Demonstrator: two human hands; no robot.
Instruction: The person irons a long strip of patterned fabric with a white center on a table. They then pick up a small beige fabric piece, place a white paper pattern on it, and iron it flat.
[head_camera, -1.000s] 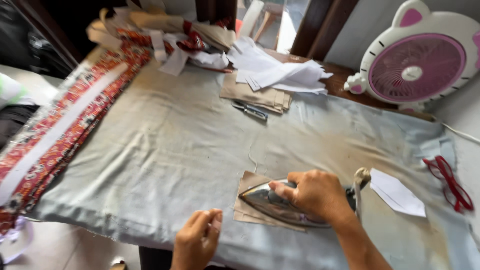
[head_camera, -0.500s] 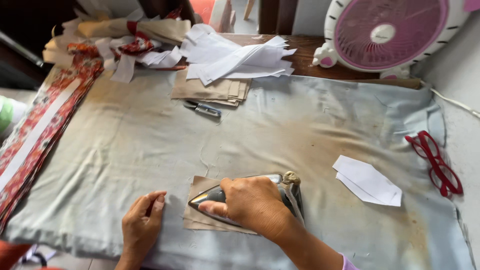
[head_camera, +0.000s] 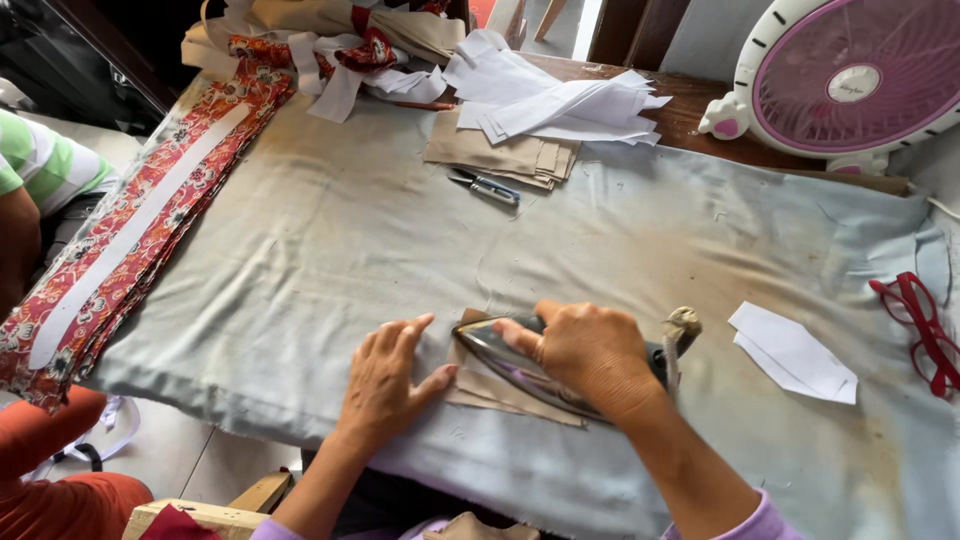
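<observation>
Here my right hand (head_camera: 590, 355) is wrapped tight around the handle of a flat iron (head_camera: 520, 365), fingers fully closed over it. The iron sits on a small tan fabric piece (head_camera: 480, 385) near the front edge of the table, on the grey pressing cloth (head_camera: 350, 250). The iron's long axis runs from lower right to upper left, its nose pointing toward my left hand (head_camera: 385, 375), so the fabric piece lies just to the left of the right hand and under the iron's tip. My left hand lies flat and spread, palm down, holding nothing; its thumb touches the near left edge of the fabric piece. The left hand is the nearer one to the uncovered part of that piece.

As for packages, labels and signs, I see none to report; what lies about is cut cloth and paper. A white paper shape (head_camera: 795, 352) lies to the right, red-framed glasses (head_camera: 920, 330) beyond it at the far right edge. At the back are a tan stack (head_camera: 505, 155), white cut pieces (head_camera: 560, 100) and small snips (head_camera: 485, 187). A red patterned strip (head_camera: 150, 215) runs down the left side, and a pink and white fan (head_camera: 850, 80) stands at the back right.
</observation>
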